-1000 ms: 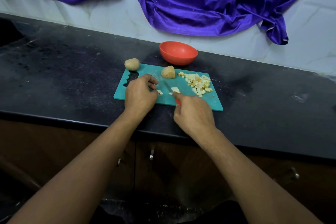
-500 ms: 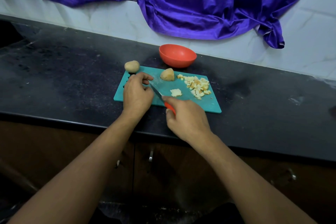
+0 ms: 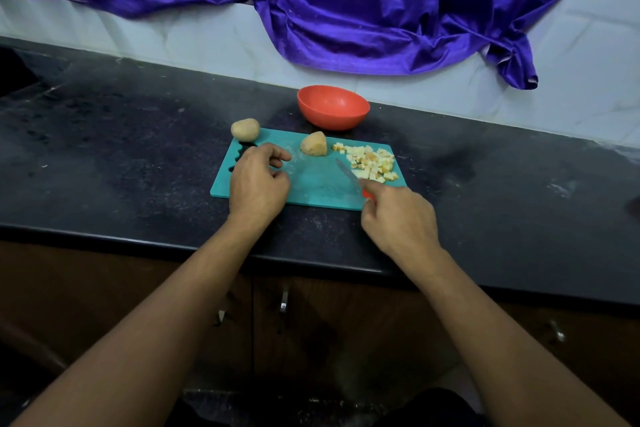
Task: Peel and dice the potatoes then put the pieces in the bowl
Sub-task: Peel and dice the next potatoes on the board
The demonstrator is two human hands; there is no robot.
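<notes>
A teal cutting board [image 3: 311, 191] lies on the black counter. On its far right sits a pile of diced potato [image 3: 372, 163]. A peeled potato half [image 3: 313, 143] stands at the board's far middle. A whole potato [image 3: 245, 129] rests at the far left corner. The red bowl [image 3: 333, 107] stands behind the board. My right hand [image 3: 398, 218] grips a red-handled knife [image 3: 349, 175], its blade tip touching the pile's near edge. My left hand [image 3: 258, 180] rests on the board's left part with fingers loosely curled, holding nothing that I can see.
A purple cloth [image 3: 329, 0] hangs on the white tiled wall behind the counter. The black counter [image 3: 121, 156] stretches left and right of the board. Cabinet doors with metal handles [image 3: 283, 302] lie below the counter's front edge.
The knife swept right across the board, pushing the loose cut pieces into the pile. My left hand stayed on the board's left part.
</notes>
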